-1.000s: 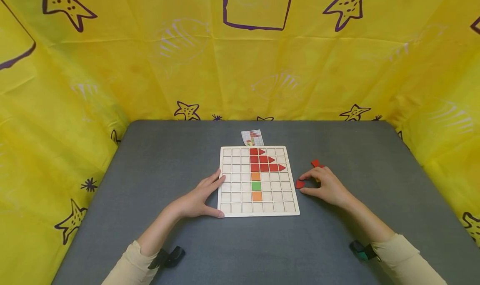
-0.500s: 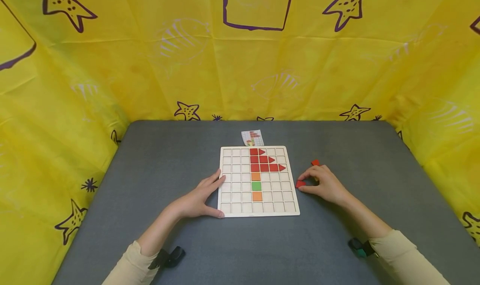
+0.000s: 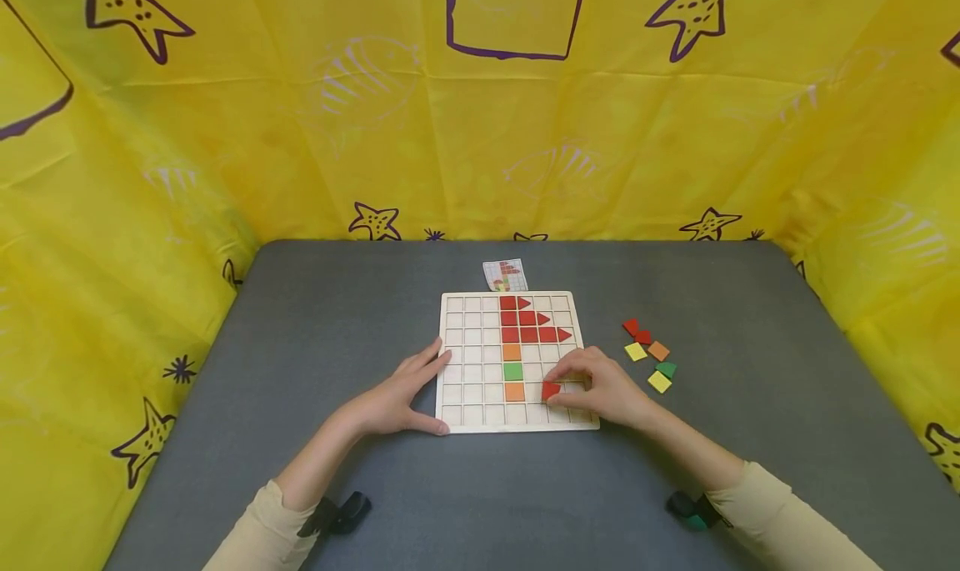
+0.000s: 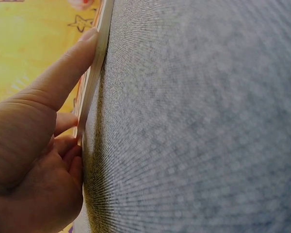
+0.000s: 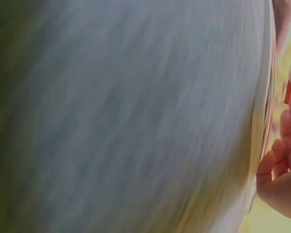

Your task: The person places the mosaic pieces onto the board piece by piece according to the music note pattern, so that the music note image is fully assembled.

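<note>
With my right hand [image 3: 600, 390] I pinch a red piece [image 3: 551, 390] between thumb and fingertips, and it sits over the lower right part of the pale gridded board [image 3: 472, 371] at the centre of the frame. Whether the piece touches the board I cannot tell; in the right wrist view it shows edge-on at the upper right, between my fingertips.

My left hand [image 3: 397, 398] grasps nothing: it rests against the board's left edge, thumb stretched out at the lower left corner, the other fingers spread higher up.

Within the grid, three rows of red squares [image 3: 528, 335] lengthen from the top down, each ending at the right in a red triangle [image 3: 564, 335]. Beneath their left ends runs a column: an upper orange square [image 3: 512, 353], a green square [image 3: 513, 372], then a lower orange square [image 3: 514, 392]. Just beyond the top edge of the board lies a small printed card [image 3: 506, 276] with a coloured grid pattern.

On the grey bench [image 3: 337, 304], to the right of the board, is a loose cluster: two red pieces [image 3: 631, 327], two yellow squares [image 3: 660, 381], an orange piece [image 3: 658, 351] and a green piece [image 3: 666, 370]. Yellow cloth [image 3: 277, 137] with starfish drawings fills the upper part and both sides of the frame.
</note>
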{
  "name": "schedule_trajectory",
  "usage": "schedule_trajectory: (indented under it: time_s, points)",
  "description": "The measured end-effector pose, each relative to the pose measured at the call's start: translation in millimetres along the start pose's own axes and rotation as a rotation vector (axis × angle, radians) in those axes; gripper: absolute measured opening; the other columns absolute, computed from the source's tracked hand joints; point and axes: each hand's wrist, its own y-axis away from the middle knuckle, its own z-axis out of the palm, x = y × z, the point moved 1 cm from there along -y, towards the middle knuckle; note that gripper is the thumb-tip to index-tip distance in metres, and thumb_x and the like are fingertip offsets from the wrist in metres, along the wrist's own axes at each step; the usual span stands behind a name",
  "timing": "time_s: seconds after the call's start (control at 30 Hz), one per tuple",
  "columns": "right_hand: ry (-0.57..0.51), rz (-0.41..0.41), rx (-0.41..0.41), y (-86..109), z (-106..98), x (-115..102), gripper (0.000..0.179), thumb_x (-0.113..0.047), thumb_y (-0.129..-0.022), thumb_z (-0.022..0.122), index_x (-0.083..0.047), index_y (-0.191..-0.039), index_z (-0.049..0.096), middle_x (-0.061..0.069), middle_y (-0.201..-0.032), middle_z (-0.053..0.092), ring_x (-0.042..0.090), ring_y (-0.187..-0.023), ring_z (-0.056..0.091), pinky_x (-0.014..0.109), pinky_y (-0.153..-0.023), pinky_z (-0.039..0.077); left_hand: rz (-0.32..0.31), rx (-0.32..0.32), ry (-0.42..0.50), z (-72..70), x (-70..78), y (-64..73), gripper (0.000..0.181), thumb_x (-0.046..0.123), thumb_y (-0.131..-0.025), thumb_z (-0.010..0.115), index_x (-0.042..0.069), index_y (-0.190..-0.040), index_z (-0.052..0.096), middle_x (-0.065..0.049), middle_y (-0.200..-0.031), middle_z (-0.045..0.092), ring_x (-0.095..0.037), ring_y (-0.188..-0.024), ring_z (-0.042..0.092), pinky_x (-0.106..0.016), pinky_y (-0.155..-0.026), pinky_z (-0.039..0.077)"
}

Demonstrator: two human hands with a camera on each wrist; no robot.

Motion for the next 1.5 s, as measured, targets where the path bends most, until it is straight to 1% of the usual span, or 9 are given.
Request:
schedule_trajectory:
  time_s: [0.1, 0.2, 0.37, 0.57, 0.8, 1.03, 1.17, 1.3, 1.5]
  points:
    - [0.026, -0.074, -0.056, -5.8, 14, -11, 0.022, -0.034, -0.077, 0.084, -0.030, -0.097, 0.075, -0.018, -0.099, 0.065, 0.011, -0.098, 0.049, 0.036, -0.083, 0.038, 0.004, 0.003, -0.001, 0.2, -0.3, -0.5, 0.109, 0.043, -0.074, 0.083, 0.013, -0.157, 0.018, -0.005, -0.164, -0.001, -0.032, -0.147, 0.007, -0.057, -0.110, 0.022]
    - [0.040, -0.122, -0.098, -9.6, 24, -20, 0.020, -0.032, -0.079, 0.083, -0.028, -0.096, 0.075, -0.017, -0.100, 0.063, 0.011, -0.098, 0.047, 0.036, -0.084, 0.039, 0.008, 0.003, -0.002, 0.4, -0.3, -0.9, 0.109, 0.043, -0.074, 0.083, 0.013, -0.157, 0.018, -0.005, -0.164, -0.001, -0.032, -0.147, 0.007, -0.056, -0.110, 0.022]
    - [0.074, -0.164, -0.110, -12.4, 32, -26, 0.019, -0.028, -0.078, 0.083, -0.028, -0.095, 0.075, -0.015, -0.099, 0.063, 0.010, -0.097, 0.045, 0.033, -0.083, 0.038, 0.006, 0.001, -0.001, 0.4, 0.2, -0.7, 0.109, 0.044, -0.075, 0.083, 0.013, -0.157, 0.018, -0.005, -0.164, -0.001, -0.032, -0.147, 0.007, -0.057, -0.109, 0.022]
    - [0.094, -0.182, -0.095, -12.3, 32, -28, 0.022, -0.028, -0.077, 0.084, -0.027, -0.097, 0.075, -0.013, -0.100, 0.064, 0.010, -0.095, 0.045, 0.032, -0.080, 0.038, 0.002, 0.003, 0.005, -0.7, 1.0, 0.8, 0.109, 0.042, -0.075, 0.084, 0.013, -0.157, 0.018, -0.005, -0.164, -0.001, -0.032, -0.147, 0.007, -0.057, -0.109, 0.022]
    - [0.090, -0.183, -0.091, -13.7, 32, -28, 0.014, -0.027, -0.080, 0.082, -0.026, -0.091, 0.075, -0.012, -0.097, 0.063, 0.011, -0.095, 0.044, 0.031, -0.080, 0.037, 0.007, 0.004, 0.009, -1.2, 0.4, 1.5, 0.109, 0.042, -0.075, 0.083, 0.012, -0.157, 0.018, -0.005, -0.164, -0.002, -0.032, -0.147, 0.007, -0.056, -0.110, 0.021]
    - [0.075, -0.190, -0.095, -14.7, 33, -30, 0.016, -0.024, -0.079, 0.083, -0.023, -0.092, 0.075, -0.010, -0.098, 0.064, 0.011, -0.094, 0.045, 0.031, -0.080, 0.038, 0.003, 0.000, 0.010, -0.3, -1.0, 0.3, 0.109, 0.044, -0.075, 0.083, 0.014, -0.157, 0.018, -0.004, -0.164, -0.002, -0.032, -0.147, 0.007, -0.057, -0.109, 0.022]
    - [0.044, -0.148, -0.071, -12.9, 26, -26, 0.022, -0.028, -0.078, 0.083, -0.023, -0.098, 0.076, -0.013, -0.100, 0.066, 0.012, -0.095, 0.048, 0.032, -0.080, 0.039, 0.000, -0.001, 0.009, -0.2, -1.2, -0.2, 0.109, 0.044, -0.075, 0.083, 0.014, -0.157, 0.018, -0.003, -0.164, -0.002, -0.032, -0.147, 0.006, -0.058, -0.109, 0.021]
    - [-0.020, -0.050, -0.024, -7.9, 13, -16, 0.027, -0.031, -0.079, 0.083, -0.024, -0.103, 0.074, -0.016, -0.103, 0.066, 0.013, -0.100, 0.049, 0.036, -0.084, 0.039, 0.003, -0.003, 0.006, -0.1, -1.3, -0.3, 0.110, 0.044, -0.075, 0.083, 0.014, -0.157, 0.018, -0.004, -0.164, -0.002, -0.032, -0.147, 0.006, -0.058, -0.109, 0.021]
    - [-0.091, 0.126, 0.079, 4.9, -13, 5, 0.029, -0.030, -0.081, 0.081, -0.022, -0.108, 0.073, -0.002, -0.101, 0.065, 0.022, -0.092, 0.045, 0.034, -0.074, 0.038, 0.004, -0.002, 0.000, -0.1, -1.2, 0.1, 0.110, 0.044, -0.074, 0.083, 0.014, -0.157, 0.017, -0.004, -0.164, -0.002, -0.033, -0.147, 0.007, -0.058, -0.110, 0.021]
